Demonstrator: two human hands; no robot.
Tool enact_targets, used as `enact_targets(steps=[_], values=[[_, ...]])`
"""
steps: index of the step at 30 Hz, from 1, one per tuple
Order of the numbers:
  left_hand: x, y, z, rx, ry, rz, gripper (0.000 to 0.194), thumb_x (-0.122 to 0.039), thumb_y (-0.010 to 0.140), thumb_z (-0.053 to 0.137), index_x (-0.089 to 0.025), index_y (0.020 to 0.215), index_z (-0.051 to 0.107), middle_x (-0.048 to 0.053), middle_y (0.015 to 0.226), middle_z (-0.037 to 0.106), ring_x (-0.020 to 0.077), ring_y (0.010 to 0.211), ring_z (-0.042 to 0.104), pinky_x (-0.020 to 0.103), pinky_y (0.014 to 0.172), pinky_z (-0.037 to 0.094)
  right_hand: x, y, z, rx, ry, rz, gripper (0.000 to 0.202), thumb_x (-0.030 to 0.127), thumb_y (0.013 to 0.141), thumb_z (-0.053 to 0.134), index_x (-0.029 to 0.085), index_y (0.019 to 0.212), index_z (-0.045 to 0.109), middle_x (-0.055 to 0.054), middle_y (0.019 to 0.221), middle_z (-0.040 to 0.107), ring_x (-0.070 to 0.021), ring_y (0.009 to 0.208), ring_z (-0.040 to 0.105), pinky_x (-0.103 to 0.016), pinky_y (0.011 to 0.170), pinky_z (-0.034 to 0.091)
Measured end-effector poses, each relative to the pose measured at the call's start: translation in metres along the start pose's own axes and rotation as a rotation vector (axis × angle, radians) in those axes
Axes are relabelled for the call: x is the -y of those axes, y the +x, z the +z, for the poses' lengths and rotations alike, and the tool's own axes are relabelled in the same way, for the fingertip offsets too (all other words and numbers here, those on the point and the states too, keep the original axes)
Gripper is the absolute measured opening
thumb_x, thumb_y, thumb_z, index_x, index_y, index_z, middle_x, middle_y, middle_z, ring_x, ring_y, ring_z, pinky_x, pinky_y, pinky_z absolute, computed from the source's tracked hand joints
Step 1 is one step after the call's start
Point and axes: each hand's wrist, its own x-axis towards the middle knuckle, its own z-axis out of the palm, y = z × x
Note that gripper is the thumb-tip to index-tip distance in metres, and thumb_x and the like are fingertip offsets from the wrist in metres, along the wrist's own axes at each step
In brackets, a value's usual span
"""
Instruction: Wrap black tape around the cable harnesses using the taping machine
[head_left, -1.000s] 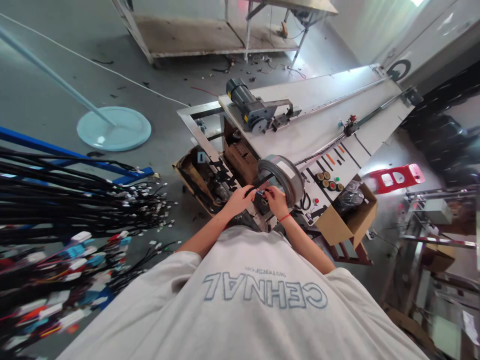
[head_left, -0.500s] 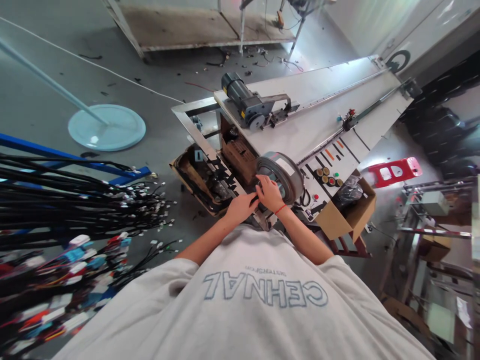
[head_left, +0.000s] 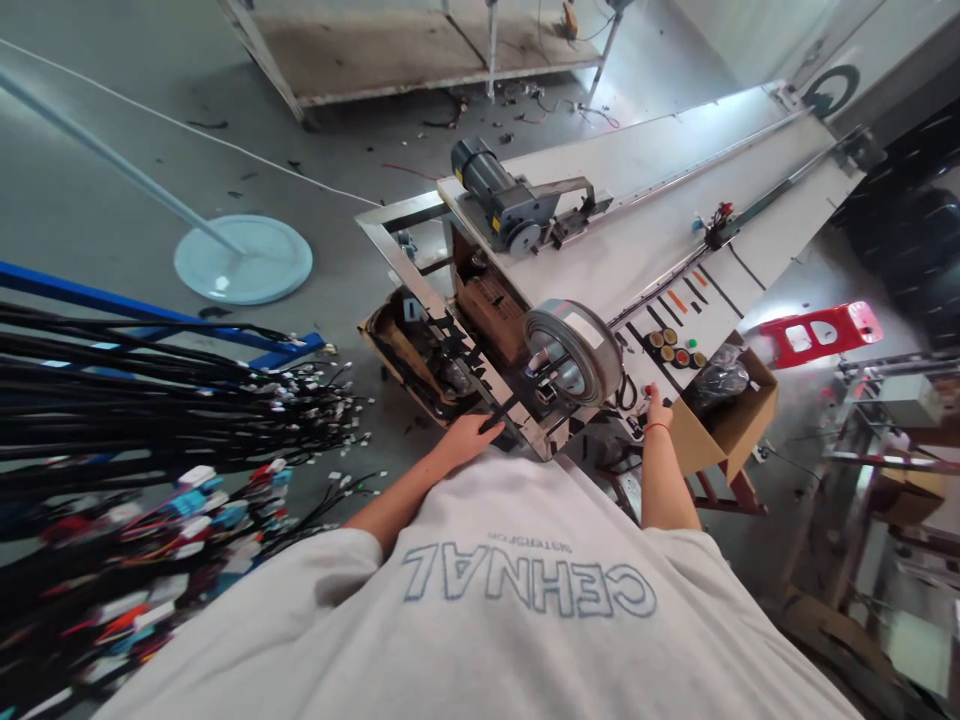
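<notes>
My left hand (head_left: pixel 469 438) is closed around a thin black strip-like piece (head_left: pixel 493 418) at the near edge of the bench's metal frame. Its exact kind does not show. My right hand (head_left: pixel 658 410), with a red band at the wrist, reaches to the bench's near right corner. A finger stretches out to a red push button (head_left: pixel 649 391) there, seemingly touching it, and I see nothing held in that hand. Between the hands stands a large reel (head_left: pixel 592 325) of grey band on a spindle. A black cable loop (head_left: pixel 625 392) lies beside the reel.
A motor (head_left: pixel 484 180) with a pulley sits on the long white bench (head_left: pixel 592 255). Several round gold pieces (head_left: pixel 664 342) lie near an open cardboard box (head_left: pixel 739 430). Below is a worn box (head_left: pixel 405 350). Black cable bundles (head_left: pixel 150 390) hang left; a red stool (head_left: pixel 817 335) stands right.
My right hand has left the reel's centre and moved right to the red button. My left hand has drawn slightly back toward me with the black piece. The view has shifted a little.
</notes>
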Motion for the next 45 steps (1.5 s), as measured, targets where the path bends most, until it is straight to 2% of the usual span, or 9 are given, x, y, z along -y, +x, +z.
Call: enact_targets(steps=[3, 6, 12, 17, 22, 28, 34, 45], values=[[-0.001, 0.001, -0.003, -0.017, 0.042, -0.005, 0.042, -0.044, 0.090, 0.044, -0.013, 0.073, 0.069, 0.008, 0.071, 0.070, 0.0193, 0.067, 0.063, 0.026, 0.064, 0.043, -0.004, -0.005, 0.011, -0.124, -0.039, 0.033, 0.069, 0.066, 0.077, 0.062, 0.005, 0.108, 0.062, -0.026, 0.120, 0.063, -0.0341, 0.116, 0.060, -0.038, 0.097, 0.047], [0.002, 0.001, -0.004, -0.025, 0.106, -0.001, 0.038, -0.041, 0.091, 0.047, -0.013, 0.083, 0.071, 0.010, 0.081, 0.073, 0.0205, 0.073, 0.066, 0.026, 0.067, 0.044, 0.000, -0.009, 0.012, -0.194, -0.064, 0.017, 0.075, 0.072, 0.078, 0.055, 0.007, 0.115, 0.059, -0.026, 0.123, 0.061, -0.0344, 0.119, 0.057, -0.041, 0.100, 0.046], [-0.001, -0.007, -0.009, -0.023, 0.241, -0.082, 0.035, -0.041, 0.093, 0.047, -0.017, 0.095, 0.072, 0.012, 0.093, 0.075, 0.0242, 0.086, 0.069, 0.027, 0.071, 0.046, 0.001, -0.013, 0.011, -0.199, -0.133, 0.019, 0.076, 0.073, 0.078, 0.054, 0.008, 0.118, 0.055, -0.027, 0.120, 0.061, -0.0356, 0.118, 0.059, -0.043, 0.097, 0.048], [-0.008, -0.008, -0.019, -0.070, 0.302, -0.156, 0.035, -0.043, 0.092, 0.046, -0.017, 0.092, 0.071, 0.011, 0.090, 0.075, 0.0247, 0.085, 0.069, 0.027, 0.068, 0.045, 0.003, -0.016, 0.011, -0.196, -0.148, 0.021, 0.075, 0.074, 0.088, 0.028, 0.009, 0.117, 0.054, -0.026, 0.121, 0.061, -0.0330, 0.117, 0.059, -0.042, 0.096, 0.049], [-0.002, -0.013, -0.026, -0.085, 0.238, -0.100, 0.035, -0.044, 0.092, 0.047, -0.017, 0.085, 0.068, 0.009, 0.084, 0.074, 0.0223, 0.077, 0.067, 0.027, 0.067, 0.044, 0.006, -0.017, 0.011, -0.193, -0.128, 0.041, 0.074, 0.072, 0.082, 0.050, 0.009, 0.119, 0.053, -0.026, 0.123, 0.060, -0.0360, 0.118, 0.058, -0.044, 0.100, 0.045], [0.003, -0.018, -0.021, -0.039, 0.190, -0.040, 0.034, -0.042, 0.091, 0.047, -0.017, 0.079, 0.067, 0.008, 0.077, 0.071, 0.0208, 0.070, 0.065, 0.028, 0.065, 0.043, 0.005, -0.017, 0.012, -0.196, -0.086, 0.035, 0.071, 0.068, 0.082, 0.054, 0.008, 0.120, 0.053, -0.027, 0.123, 0.060, -0.0363, 0.118, 0.058, -0.044, 0.099, 0.045], [-0.012, 0.000, -0.018, -0.093, 0.158, -0.001, 0.029, -0.039, 0.090, 0.049, -0.017, 0.081, 0.065, 0.005, 0.072, 0.069, 0.0184, 0.067, 0.062, 0.026, 0.063, 0.042, 0.005, -0.018, 0.011, -0.190, -0.049, 0.016, 0.070, 0.066, 0.081, 0.055, 0.007, 0.120, 0.054, -0.027, 0.121, 0.061, -0.0355, 0.116, 0.059, -0.042, 0.096, 0.047], [-0.045, 0.040, -0.004, -0.150, 0.127, 0.055, 0.023, -0.034, 0.089, 0.051, -0.017, 0.081, 0.064, 0.005, 0.073, 0.067, 0.0192, 0.071, 0.062, 0.027, 0.067, 0.042, 0.006, -0.017, 0.012, -0.192, -0.086, 0.025, 0.070, 0.069, 0.081, 0.053, 0.009, 0.118, 0.053, -0.026, 0.122, 0.061, -0.0359, 0.116, 0.059, -0.045, 0.097, 0.047]])
